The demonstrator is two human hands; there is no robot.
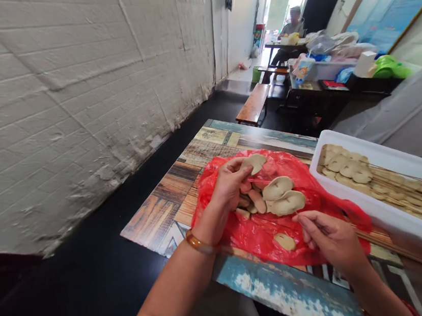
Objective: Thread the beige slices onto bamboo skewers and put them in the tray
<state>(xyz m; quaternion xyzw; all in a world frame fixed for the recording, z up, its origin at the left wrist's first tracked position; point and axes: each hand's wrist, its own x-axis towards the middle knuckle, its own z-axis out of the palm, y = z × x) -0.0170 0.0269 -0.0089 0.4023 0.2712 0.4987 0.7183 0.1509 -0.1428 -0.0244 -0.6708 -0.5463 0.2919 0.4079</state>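
Pinching 1 pale slice [256, 163] in the left hand [231, 178], over the red bag [239, 236], toward the tabletop's [160, 213] far-left corner from the right hand [330, 235]; seemingly gripping a thin skewer [294, 214] there, nearer the near edge, just beside 2 further slices [289, 203].

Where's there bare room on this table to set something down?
The tabletop between its left edge and the red bag looks bare, as does a narrower strip behind the bag. Crowded: the bag, with pale slices, left hand and right hand there, and the right side, with the white tub.
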